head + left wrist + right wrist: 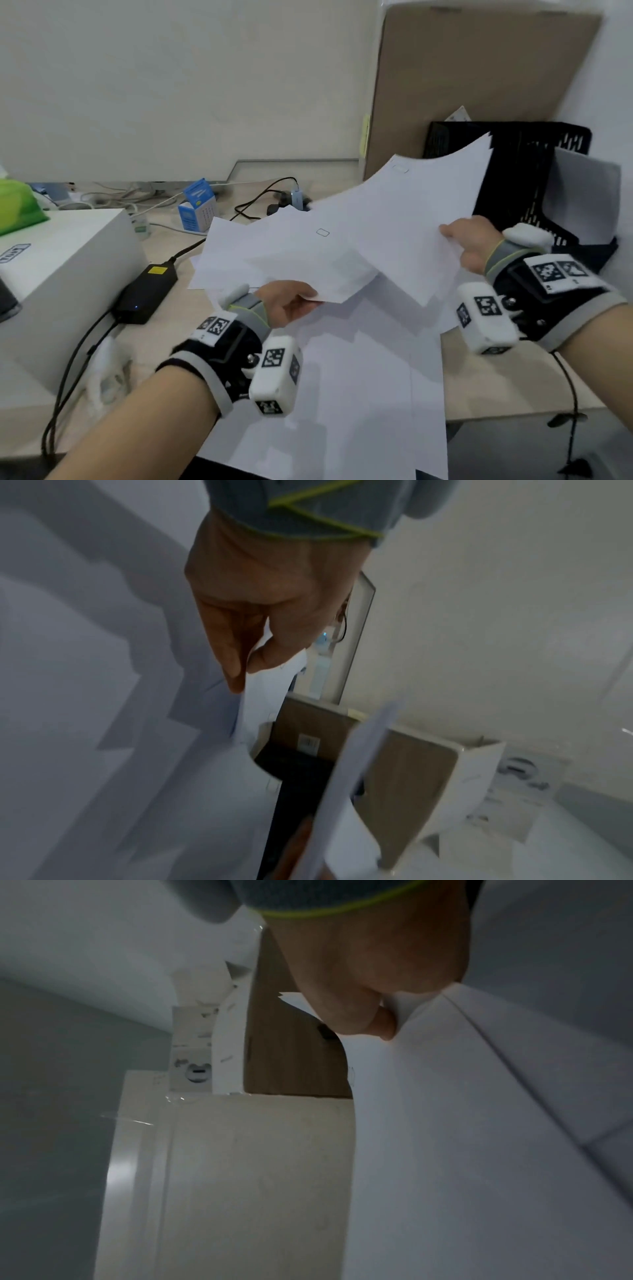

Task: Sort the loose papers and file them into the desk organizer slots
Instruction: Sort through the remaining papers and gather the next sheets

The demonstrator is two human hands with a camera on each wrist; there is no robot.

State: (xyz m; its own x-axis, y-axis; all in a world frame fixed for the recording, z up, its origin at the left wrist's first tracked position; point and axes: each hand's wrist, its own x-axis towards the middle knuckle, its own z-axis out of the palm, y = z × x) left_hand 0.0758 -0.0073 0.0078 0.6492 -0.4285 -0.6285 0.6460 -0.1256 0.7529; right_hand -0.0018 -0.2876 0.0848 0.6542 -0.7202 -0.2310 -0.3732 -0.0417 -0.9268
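My left hand (291, 303) pinches the near edge of a white sheet (291, 253) held above the desk; the left wrist view shows thumb and fingers (236, 653) closed on that sheet (253, 696). My right hand (469, 240) grips a small stack of white sheets (411, 212), lifted and curving up toward the black mesh desk organizer (513, 178) at the back right. The right wrist view shows fingers (369, 1015) curled round the paper edge (445, 1096). More loose white papers (359, 394) lie on the desk under both hands. One sheet (585, 192) stands in the organizer.
A white box (61, 274) sits at the left with a black power brick (147, 294) and cables beside it. A blue and white carton (198, 205) stands further back. A tall cardboard panel (479, 75) leans against the wall behind the organizer. A green thing (17, 205) lies far left.
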